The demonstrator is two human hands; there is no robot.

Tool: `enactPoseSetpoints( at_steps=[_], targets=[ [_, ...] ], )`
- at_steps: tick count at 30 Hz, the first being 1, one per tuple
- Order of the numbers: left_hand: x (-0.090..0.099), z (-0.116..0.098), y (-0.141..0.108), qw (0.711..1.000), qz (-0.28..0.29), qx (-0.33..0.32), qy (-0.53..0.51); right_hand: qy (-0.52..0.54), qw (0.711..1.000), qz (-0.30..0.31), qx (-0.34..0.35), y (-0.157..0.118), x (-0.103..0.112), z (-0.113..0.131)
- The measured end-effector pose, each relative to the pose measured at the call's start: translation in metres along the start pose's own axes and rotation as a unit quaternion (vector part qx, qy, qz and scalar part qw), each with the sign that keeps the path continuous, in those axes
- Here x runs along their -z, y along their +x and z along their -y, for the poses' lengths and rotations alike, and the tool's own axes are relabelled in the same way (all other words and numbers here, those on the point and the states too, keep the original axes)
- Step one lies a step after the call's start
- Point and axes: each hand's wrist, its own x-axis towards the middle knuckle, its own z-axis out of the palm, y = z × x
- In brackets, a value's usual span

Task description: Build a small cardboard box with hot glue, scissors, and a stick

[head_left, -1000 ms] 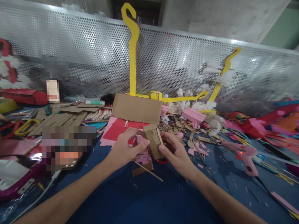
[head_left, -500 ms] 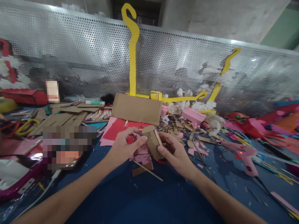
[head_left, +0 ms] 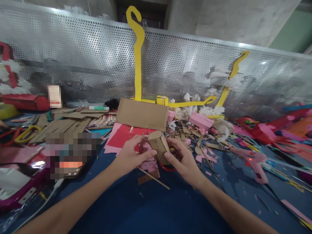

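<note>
A small brown cardboard box [head_left: 158, 146] with a flat angled top is held up in the middle, slightly tilted. My right hand [head_left: 185, 159] grips its right side, thumb on the front face and fingers behind. On the other side, my left hand [head_left: 133, 154] is curled with its thumb tip against the box's left edge; its fingertips are partly hidden. Below the hands lie pink paper pieces [head_left: 149, 164], a thin wooden stick [head_left: 156, 178] and a cardboard scrap [head_left: 145, 179]. Part of a red ring-like handle [head_left: 168, 168] shows under the box.
Behind the hands are red paper [head_left: 122, 135] and a cardboard sheet [head_left: 142, 113] before a tall yellow hook shape [head_left: 137, 65]. A pink glue gun [head_left: 255, 161] with a cord lies right, past paper scraps [head_left: 206, 154]. Cardboard strips [head_left: 63, 123] and a phone [head_left: 75, 172] are left.
My left thumb has slid slightly down along the box's left edge. The right hand keeps its grip, and the box stays in nearly the same place.
</note>
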Motion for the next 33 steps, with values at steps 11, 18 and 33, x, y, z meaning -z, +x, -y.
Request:
enactPoseSetpoints(
  at_steps=[11, 18, 33],
  targets=[
    [0.008, 0.019, 0.002, 0.934, 0.11, -0.195, 0.279, 0.059, 0.988, -0.137, -0.034, 0.008, 0.006, 0.003],
    [0.039, 0.051, 0.021, 0.938, 0.006, -0.14, 0.318, 0.192, 0.935, -0.284, -0.096, 0.017, 0.016, -0.009],
    [0.023, 0.032, 0.011, 0.906, 0.108, -0.208, 0.351, 0.216, 0.923, -0.291, -0.128, 0.024, 0.026, -0.02]
  ],
)
